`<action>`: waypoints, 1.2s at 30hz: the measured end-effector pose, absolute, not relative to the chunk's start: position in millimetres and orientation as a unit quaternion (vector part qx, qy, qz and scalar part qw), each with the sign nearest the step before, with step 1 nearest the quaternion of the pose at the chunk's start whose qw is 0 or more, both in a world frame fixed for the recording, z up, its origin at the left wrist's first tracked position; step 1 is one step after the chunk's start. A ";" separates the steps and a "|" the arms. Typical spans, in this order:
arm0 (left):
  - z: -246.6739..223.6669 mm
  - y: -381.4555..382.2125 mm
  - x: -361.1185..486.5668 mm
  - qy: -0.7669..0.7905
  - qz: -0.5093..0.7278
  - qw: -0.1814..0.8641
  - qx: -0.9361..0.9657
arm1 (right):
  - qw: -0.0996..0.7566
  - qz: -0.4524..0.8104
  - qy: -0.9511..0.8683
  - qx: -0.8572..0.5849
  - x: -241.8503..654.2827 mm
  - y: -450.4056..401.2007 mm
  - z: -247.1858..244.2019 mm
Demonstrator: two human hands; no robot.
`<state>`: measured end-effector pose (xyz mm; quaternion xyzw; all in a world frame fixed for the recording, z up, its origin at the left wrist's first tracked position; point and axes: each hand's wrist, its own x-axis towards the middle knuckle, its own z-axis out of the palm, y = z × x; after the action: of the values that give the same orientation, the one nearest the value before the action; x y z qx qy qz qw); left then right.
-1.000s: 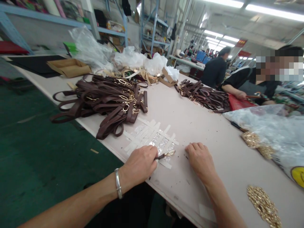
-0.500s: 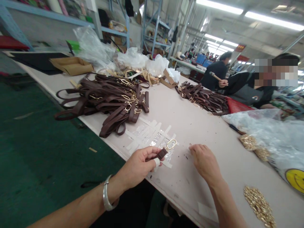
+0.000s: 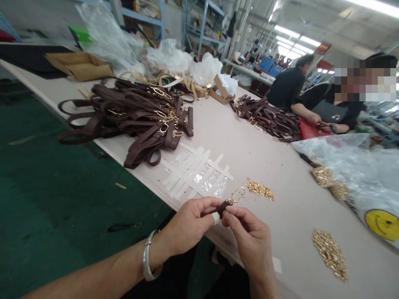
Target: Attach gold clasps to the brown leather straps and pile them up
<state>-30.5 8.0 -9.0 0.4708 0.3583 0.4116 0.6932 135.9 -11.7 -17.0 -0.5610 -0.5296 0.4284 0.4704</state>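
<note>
Over the table, a strap is gripped by the left hand, best kept steady beside pinched fingertips of the right hand.

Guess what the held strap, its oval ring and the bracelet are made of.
Strap: perhaps leather or imitation, smooth-looking, by its even dark-brown surface. Oval ring: likely shiny metal, by its gold glint. Bracelet: probably polished metal, by its silvery highlights.
</note>
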 end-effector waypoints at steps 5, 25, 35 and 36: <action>-12.7 2.4 -28.5 0.359 0.408 0.689 0.479 | 0.463 0.430 -0.518 -0.576 140.5 -14.7 -20.5; -26.7 -11.1 -15.1 0.444 0.309 0.559 0.628 | 0.586 0.495 -0.368 -0.526 141.8 -43.4 -16.1; -43.9 0.0 -22.9 0.474 0.222 0.679 0.515 | 0.290 0.001 -0.460 -0.839 325.6 -77.5 -32.0; -44.9 -0.4 -23.6 0.472 0.223 0.685 0.508 | 0.265 -0.020 -0.454 -0.851 339.2 -80.2 -33.6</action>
<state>-23.6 -0.4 -44.9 0.5080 0.4725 0.2231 0.6848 339.2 -80.2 -33.6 -0.8507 -0.4535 -0.0200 0.2649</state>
